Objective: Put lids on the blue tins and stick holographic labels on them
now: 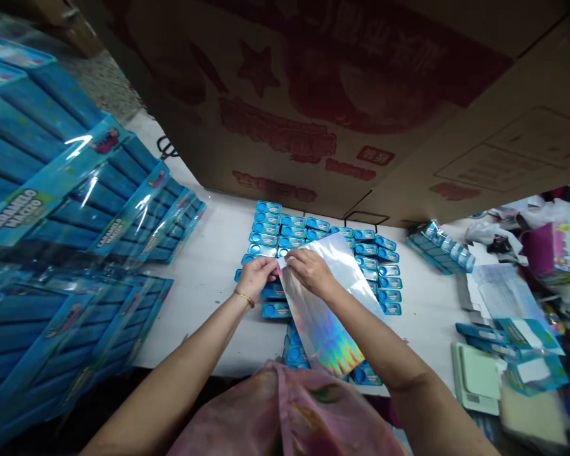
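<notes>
A shiny holographic silver sheet [330, 310] lies tilted over rows of small blue boxes [266, 227] on the white table. My right hand [308, 271] is closed on the sheet's upper left corner, fingers pinched together. Right beside it, my left hand [256, 278] has its thumb and fingers pinched at a small white piece [282, 262] on that same corner. Whether this piece is a sticker or a folded bit of the sheet, I cannot tell. The sheet and my right forearm hide part of the blue boxes.
A large cardboard carton [285, 126] rises behind the boxes. Wrapped blue packs [71, 183] are stacked at the left. At the right are a pale green scale [477, 377], a clear-wrapped blue pack [439, 247] and assorted packaging. Black-handled scissors [166, 147] lie at the far left.
</notes>
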The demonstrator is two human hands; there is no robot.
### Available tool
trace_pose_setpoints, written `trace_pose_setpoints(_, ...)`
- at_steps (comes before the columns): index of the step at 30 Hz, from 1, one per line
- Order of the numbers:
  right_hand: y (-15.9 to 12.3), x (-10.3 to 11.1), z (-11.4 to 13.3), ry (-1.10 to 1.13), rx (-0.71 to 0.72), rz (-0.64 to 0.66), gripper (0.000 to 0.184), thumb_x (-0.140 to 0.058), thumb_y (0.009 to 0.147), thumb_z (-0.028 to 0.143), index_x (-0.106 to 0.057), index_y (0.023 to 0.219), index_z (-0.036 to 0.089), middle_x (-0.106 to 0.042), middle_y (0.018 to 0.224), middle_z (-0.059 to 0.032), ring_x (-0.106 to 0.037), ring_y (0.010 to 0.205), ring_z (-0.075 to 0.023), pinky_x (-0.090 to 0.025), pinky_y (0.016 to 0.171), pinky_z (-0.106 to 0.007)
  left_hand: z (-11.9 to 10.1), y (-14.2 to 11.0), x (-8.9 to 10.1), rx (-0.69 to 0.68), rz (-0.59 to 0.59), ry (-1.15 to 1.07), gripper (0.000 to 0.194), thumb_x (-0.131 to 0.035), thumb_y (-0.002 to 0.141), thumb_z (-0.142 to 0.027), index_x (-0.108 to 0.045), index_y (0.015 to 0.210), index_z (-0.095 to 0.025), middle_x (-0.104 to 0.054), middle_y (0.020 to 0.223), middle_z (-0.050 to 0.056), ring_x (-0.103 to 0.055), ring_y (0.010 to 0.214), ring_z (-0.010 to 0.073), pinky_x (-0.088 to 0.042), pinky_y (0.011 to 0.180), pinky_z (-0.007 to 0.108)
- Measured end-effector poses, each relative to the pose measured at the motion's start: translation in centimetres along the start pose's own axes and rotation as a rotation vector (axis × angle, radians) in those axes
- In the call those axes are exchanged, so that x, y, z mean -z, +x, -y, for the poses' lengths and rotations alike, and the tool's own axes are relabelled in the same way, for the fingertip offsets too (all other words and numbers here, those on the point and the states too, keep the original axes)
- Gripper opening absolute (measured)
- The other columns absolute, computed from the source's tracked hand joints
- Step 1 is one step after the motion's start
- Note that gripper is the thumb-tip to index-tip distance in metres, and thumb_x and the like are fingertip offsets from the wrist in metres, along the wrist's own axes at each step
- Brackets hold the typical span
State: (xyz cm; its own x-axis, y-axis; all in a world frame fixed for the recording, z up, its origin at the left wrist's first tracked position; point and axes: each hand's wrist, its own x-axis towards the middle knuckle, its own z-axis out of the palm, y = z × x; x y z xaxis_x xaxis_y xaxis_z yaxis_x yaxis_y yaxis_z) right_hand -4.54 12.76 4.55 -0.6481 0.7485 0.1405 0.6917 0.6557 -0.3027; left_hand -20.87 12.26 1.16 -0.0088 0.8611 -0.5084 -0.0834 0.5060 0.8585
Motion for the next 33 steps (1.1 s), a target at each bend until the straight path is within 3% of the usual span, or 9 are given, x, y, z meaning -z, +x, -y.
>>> trace_pose_setpoints(4, 1.5, 4.1, 0.1, 0.059, -0.046, 0.077, 0.015, -0.044, 0.082, 0.019, -0.059, 0.082, 0.015, -0.059, 0.093, -0.0091, -0.051, 0.085, -0.0180, -0.040, 0.076, -0.031, 0.8, 2.3, 1.6, -0.191, -0.099, 0.366, 0.020, -0.054, 0.066, -0.034, -0.063, 0.070, -0.017, -0.058, 0.058, 0.001, -0.055, 0.059, 0.0147, -0.045, 0.060, 0.028)
trace_pose_setpoints(6, 3.0, 5.3, -0.4, 0.172, -0.174, 0.068, 0.011, -0.047, 0.077, 0.014, -0.058, 0.076, 0.015, -0.059, 0.086, -0.0068, -0.052, 0.078, -0.0158, -0.040, 0.071, -0.028, 0.4, 2.9, 2.3, -0.340, -0.176, 0.469, 0.022, -0.055, 0.065, -0.033, -0.065, 0.077, -0.017, -0.062, 0.076, 0.005, -0.057, 0.073, 0.0174, -0.045, 0.072, 0.031)
trace_pose_setpoints(8, 5.0, 5.2, -1.3, 0.346, -0.355, 0.044, 0.008, -0.050, 0.073, 0.014, -0.057, 0.069, 0.015, -0.057, 0.076, -0.0034, -0.052, 0.068, -0.0130, -0.040, 0.063, -0.025, -0.5, 3.2, 2.8, -0.416, -0.216, 0.407, 0.030, -0.057, 0.064, -0.035, -0.064, 0.087, -0.016, -0.061, 0.095, 0.008, -0.056, 0.087, 0.0193, -0.043, 0.078, 0.031)
trace_pose_setpoints(13, 9.3, 1.3, -3.0, 1.011, -0.767, 0.006, 0.009, -0.055, 0.066, 0.023, -0.052, 0.060, 0.016, -0.048, 0.050, 0.0040, -0.047, 0.047, -0.0089, -0.036, 0.045, -0.020, -3.8, 3.9, 2.9, -0.120, -0.076, -0.193, 0.050, -0.049, 0.069, -0.054, -0.060, 0.094, -0.012, -0.062, 0.095, 0.010, -0.058, 0.085, 0.0168, -0.045, 0.068, 0.026)
trace_pose_setpoints(18, 11.4, -1.7, -3.5, 1.245, -0.887, -0.042, 0.013, -0.060, 0.057, 0.026, -0.052, 0.060, 0.016, -0.049, 0.047, 0.0057, -0.045, 0.043, -0.0077, -0.032, 0.040, -0.018, -5.3, 7.0, 3.8, -0.054, -0.142, -0.331, 0.038, -0.072, 0.052, -0.035, -0.061, 0.079, -0.011, -0.061, 0.069, 0.003, -0.055, 0.061, 0.0082, -0.041, 0.054, 0.019)
trace_pose_setpoints(21, 12.8, -3.4, -4.3, 1.171, -0.916, -0.140, 0.018, -0.062, 0.057, 0.032, -0.053, 0.058, 0.016, -0.047, 0.047, 0.0065, -0.044, 0.043, -0.0071, -0.031, 0.041, -0.018, -5.3, 9.8, 4.4, -0.051, -0.206, -0.291, 0.032, -0.072, 0.049, -0.031, -0.061, 0.071, -0.011, -0.058, 0.057, 0.000, -0.051, 0.052, 0.0062, -0.037, 0.049, 0.017)
trace_pose_setpoints(25, 15.1, -5.8, -5.8, 0.790, -0.921, -0.270, 0.022, -0.059, 0.063, 0.036, -0.056, 0.056, 0.016, -0.052, 0.051, 0.0041, -0.047, 0.050, -0.0084, -0.034, 0.049, -0.019, -5.5, 13.5, 4.7, -0.077, -0.301, -0.213, 0.030, -0.071, 0.049, -0.032, -0.060, 0.068, -0.012, -0.058, 0.056, 0.000, -0.051, 0.053, 0.0071, -0.035, 0.048, 0.018)
trace_pose_setpoints(28, 16.4, -6.8, -6.6, 0.521, -0.930, -0.241, 0.021, -0.055, 0.069, 0.036, -0.060, 0.059, 0.018, -0.059, 0.059, 0.0007, -0.053, 0.058, -0.0119, -0.036, 0.054, -0.021, -5.7, 15.9, 4.6, -0.066, -0.359, -0.190, 0.028, -0.072, 0.048, -0.030, -0.060, 0.065, -0.012, -0.057, 0.054, -0.001, -0.049, 0.051, 0.0074, -0.034, 0.046, 0.019)
trace_pose_setpoints(33, 17.5, -6.8, -7.2, 0.315, -0.940, -0.122, 0.018, -0.054, 0.072, 0.034, -0.065, 0.067, 0.020, -0.065, 0.072, -0.0067, -0.060, 0.070, -0.0193, -0.039, 0.060, -0.026, -5.1, 18.4, 4.6, 0.000, -0.379, -0.200, 0.021, -0.070, 0.049, -0.026, -0.060, 0.061, -0.012, -0.055, 0.049, -0.001, -0.046, 0.045, 0.0064, -0.032, 0.041, 0.018)
